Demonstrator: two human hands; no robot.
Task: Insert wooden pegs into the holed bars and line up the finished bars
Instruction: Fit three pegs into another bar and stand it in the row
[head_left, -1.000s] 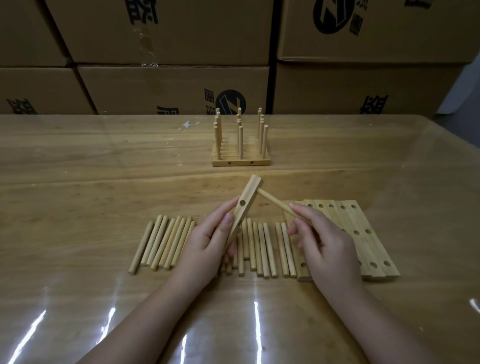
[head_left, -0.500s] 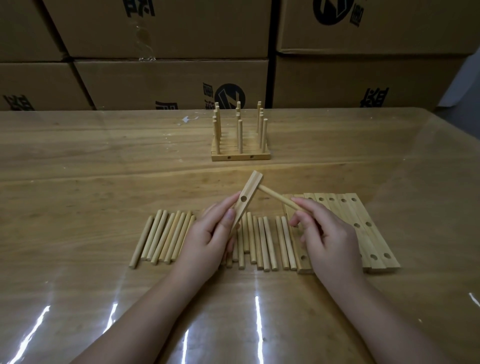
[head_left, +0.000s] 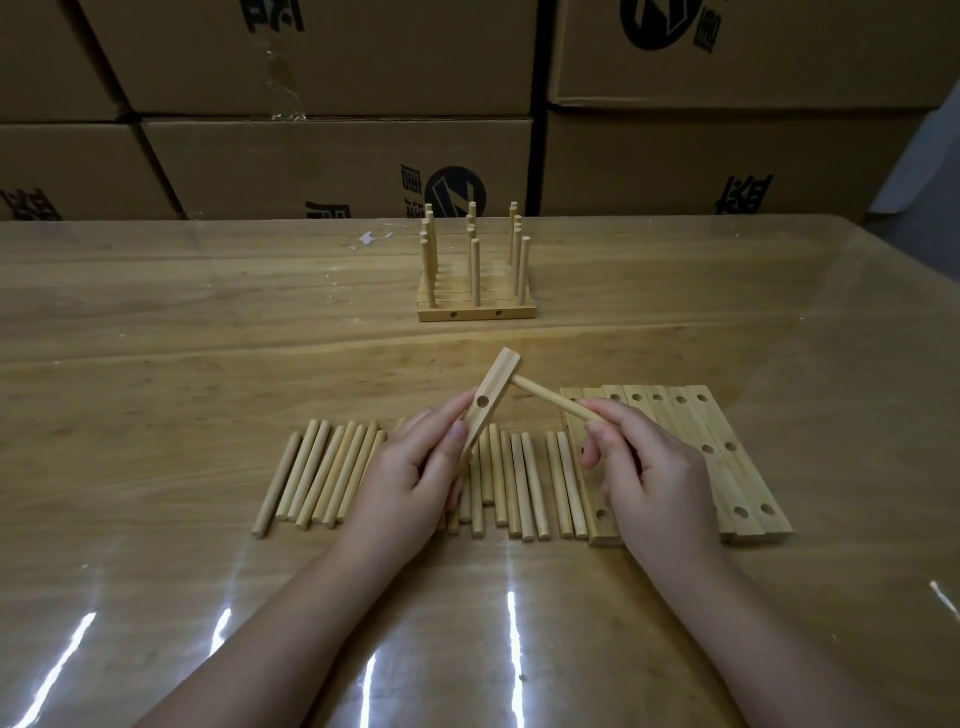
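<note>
One holed bar (head_left: 488, 402) is gripped by the left hand (head_left: 410, 483), tilted up so its top hole faces the right hand (head_left: 649, 467). That hand pinches a wooden peg (head_left: 553, 399) whose tip meets the hole. Loose pegs (head_left: 322, 467) lie beneath and left of the hands, within easy reach, unfilled bars (head_left: 727, 452) under the right hand, and finished bars (head_left: 475, 306) well beyond.

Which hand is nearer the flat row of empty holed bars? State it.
Right. The right hand, pinching a peg, is over the empty bars' left edge; the left hand, gripping one bar, is further left over loose pegs.
</note>
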